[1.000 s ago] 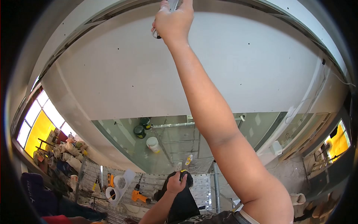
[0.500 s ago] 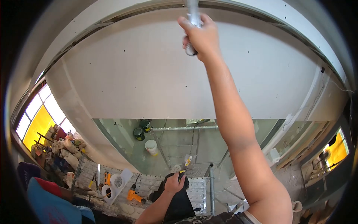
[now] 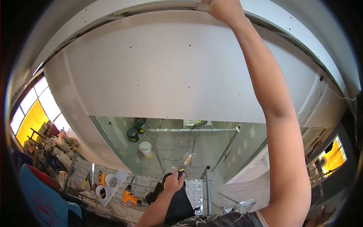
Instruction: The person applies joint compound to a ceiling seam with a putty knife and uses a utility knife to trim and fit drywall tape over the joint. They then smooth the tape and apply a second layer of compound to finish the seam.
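My right hand (image 3: 226, 10) is raised at the top of the view, near the metal channel (image 3: 159, 7) along the upper edge of a large pale wall panel (image 3: 162, 64). Its fingers are bent around a silver metal tool (image 3: 203, 5), mostly hidden by the hand and the frame edge. Low in the middle, my left hand (image 3: 174, 183) grips a putty knife (image 3: 187, 160) by its black and yellow handle. The wide blade points up and carries a yellow label.
At lower left, an orange drill (image 3: 129, 197) and a white holder with round cups (image 3: 111, 181) lie on a metal scaffold platform (image 3: 81, 170). A person in a blue top (image 3: 41, 196) is beside it. Below the panel stand a white bucket (image 3: 145, 148), dark buckets (image 3: 132, 134) and scaffold pipes (image 3: 208, 189).
My right arm has moved up and to the right, taking the metal tool to the top edge of the view. The left hand keeps the putty knife, slightly lower and farther left.
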`<state>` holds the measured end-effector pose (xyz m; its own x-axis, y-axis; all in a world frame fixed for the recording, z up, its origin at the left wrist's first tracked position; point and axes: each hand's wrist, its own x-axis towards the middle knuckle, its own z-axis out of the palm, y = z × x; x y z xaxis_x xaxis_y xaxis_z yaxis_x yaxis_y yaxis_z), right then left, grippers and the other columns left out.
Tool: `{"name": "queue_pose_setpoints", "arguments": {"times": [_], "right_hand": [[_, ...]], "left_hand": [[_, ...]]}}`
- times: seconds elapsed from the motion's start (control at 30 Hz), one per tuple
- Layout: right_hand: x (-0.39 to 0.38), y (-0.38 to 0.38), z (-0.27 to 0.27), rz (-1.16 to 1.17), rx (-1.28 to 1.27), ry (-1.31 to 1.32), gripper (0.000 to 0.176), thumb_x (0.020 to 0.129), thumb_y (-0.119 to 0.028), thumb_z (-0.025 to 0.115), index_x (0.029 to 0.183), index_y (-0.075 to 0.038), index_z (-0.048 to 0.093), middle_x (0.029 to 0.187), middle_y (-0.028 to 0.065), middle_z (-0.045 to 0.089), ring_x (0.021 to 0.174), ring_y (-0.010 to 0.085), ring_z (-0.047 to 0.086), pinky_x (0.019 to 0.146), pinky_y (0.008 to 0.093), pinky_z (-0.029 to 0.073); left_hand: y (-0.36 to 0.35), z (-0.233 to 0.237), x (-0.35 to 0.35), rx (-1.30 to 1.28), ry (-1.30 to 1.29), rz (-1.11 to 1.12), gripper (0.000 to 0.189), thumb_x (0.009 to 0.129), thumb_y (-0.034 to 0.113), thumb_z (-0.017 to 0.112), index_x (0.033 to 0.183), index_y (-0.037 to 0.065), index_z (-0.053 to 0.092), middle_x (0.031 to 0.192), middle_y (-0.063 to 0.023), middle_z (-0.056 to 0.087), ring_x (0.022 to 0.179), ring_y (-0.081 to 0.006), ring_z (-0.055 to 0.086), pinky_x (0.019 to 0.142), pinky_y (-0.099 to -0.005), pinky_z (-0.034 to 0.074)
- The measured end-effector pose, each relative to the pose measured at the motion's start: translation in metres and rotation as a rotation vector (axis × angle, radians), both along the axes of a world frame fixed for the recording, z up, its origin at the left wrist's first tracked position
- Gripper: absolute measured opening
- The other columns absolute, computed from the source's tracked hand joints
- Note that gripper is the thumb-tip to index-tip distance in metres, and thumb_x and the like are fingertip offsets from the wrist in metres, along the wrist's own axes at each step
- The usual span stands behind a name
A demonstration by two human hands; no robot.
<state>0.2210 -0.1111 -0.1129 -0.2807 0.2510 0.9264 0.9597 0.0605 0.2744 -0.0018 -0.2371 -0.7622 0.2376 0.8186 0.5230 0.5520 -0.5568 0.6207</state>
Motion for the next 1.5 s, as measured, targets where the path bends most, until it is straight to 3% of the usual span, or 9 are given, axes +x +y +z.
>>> {"name": "queue_pose_setpoints", "arguments": {"times": [0.43,0.73,0.97,1.1,1.13,1.23,1.33,1.37,1.5], "right_hand": [[-0.016,-0.013,0.029,-0.133,-0.218,-0.051,0.022,0.091,-0.012,0.065,0.109,0.0,0.067,0.108,0.021,0.071,0.105,0.0387,0.067,0.094,0.0475,0.054],[-0.014,-0.032,0.056,0.133,-0.211,0.154,0.023,0.091,-0.014,0.068,0.105,0.003,0.064,0.101,0.0227,0.073,0.095,0.0411,0.069,0.087,0.0468,0.055],[0.008,-0.069,0.077,0.367,0.259,0.068,0.023,0.091,-0.017,0.067,0.096,0.004,0.06,0.087,0.03,0.066,0.083,0.0464,0.065,0.077,0.0502,0.05],[0.037,-0.08,0.025,0.307,0.126,0.091,0.021,0.094,-0.016,0.065,0.102,0.003,0.061,0.082,0.0284,0.067,0.077,0.0465,0.066,0.074,0.0518,0.05],[0.067,-0.055,0.003,0.293,0.156,-0.042,0.033,0.086,-0.029,0.079,0.089,0.0,0.064,0.076,0.0181,0.068,0.064,0.0297,0.063,0.064,0.0417,0.051],[0.093,-0.054,-0.128,0.1,-0.425,0.165,0.031,0.089,-0.029,0.075,0.095,0.0,0.066,0.082,0.0222,0.069,0.072,0.0398,0.065,0.069,0.0499,0.051],[0.102,-0.064,-0.249,-0.003,-1.269,0.344,0.024,0.085,-0.017,0.078,0.099,-0.002,0.065,0.077,0.0179,0.072,0.071,0.033,0.072,0.07,0.0466,0.056],[0.104,-0.069,-0.274,0.019,-1.371,0.34,0.028,0.086,-0.021,0.081,0.098,-0.002,0.064,0.068,0.0154,0.068,0.055,0.0269,0.068,0.059,0.0432,0.055],[0.091,-0.073,-0.26,0.114,-1.232,0.662,0.039,0.095,-0.037,0.074,0.113,-0.006,0.058,0.061,0.0074,0.06,0.048,0.0186,0.061,0.047,0.0372,0.05]], "left_hand": [[-0.007,0.006,0.007,-0.026,-0.023,0.001,0.03,0.094,0.034,0.068,0.097,0.005,0.064,0.071,-0.0207,0.068,0.066,-0.0437,0.068,0.058,-0.0541,0.054],[-0.012,0.004,0.006,-0.129,0.066,0.031,0.035,0.095,0.04,0.065,0.098,0.005,0.063,0.073,-0.0221,0.069,0.068,-0.0451,0.068,0.059,-0.0563,0.054],[-0.011,0.001,0.006,-0.115,0.017,0.06,0.037,0.094,0.042,0.067,0.098,0.005,0.064,0.072,-0.024,0.068,0.069,-0.0474,0.068,0.061,-0.0578,0.054],[-0.01,0.0,0.006,-0.132,0.029,0.044,0.037,0.094,0.043,0.067,0.097,0.006,0.064,0.072,-0.0242,0.068,0.07,-0.0481,0.068,0.061,-0.0581,0.054],[-0.009,0.0,0.005,-0.145,0.031,0.048,0.037,0.094,0.043,0.067,0.099,0.006,0.064,0.073,-0.0246,0.068,0.07,-0.0485,0.067,0.062,-0.0584,0.054],[-0.009,0.005,0.005,-0.156,0.024,0.034,0.037,0.094,0.043,0.067,0.103,0.007,0.064,0.075,-0.0256,0.068,0.073,-0.0492,0.067,0.064,-0.0596,0.053],[-0.01,0.011,0.002,-0.141,0.028,0.056,0.036,0.094,0.042,0.067,0.102,0.007,0.064,0.075,-0.0259,0.068,0.073,-0.0489,0.067,0.064,-0.0597,0.053],[-0.011,0.008,0.002,-0.15,0.027,0.045,0.036,0.094,0.041,0.067,0.102,0.007,0.064,0.075,-0.026,0.068,0.073,-0.0488,0.068,0.065,-0.0597,0.053],[-0.009,0.005,0.004,-0.145,0.038,0.024,0.035,0.094,0.041,0.068,0.103,0.007,0.064,0.074,-0.0265,0.068,0.072,-0.0489,0.068,0.064,-0.0594,0.054]]}}
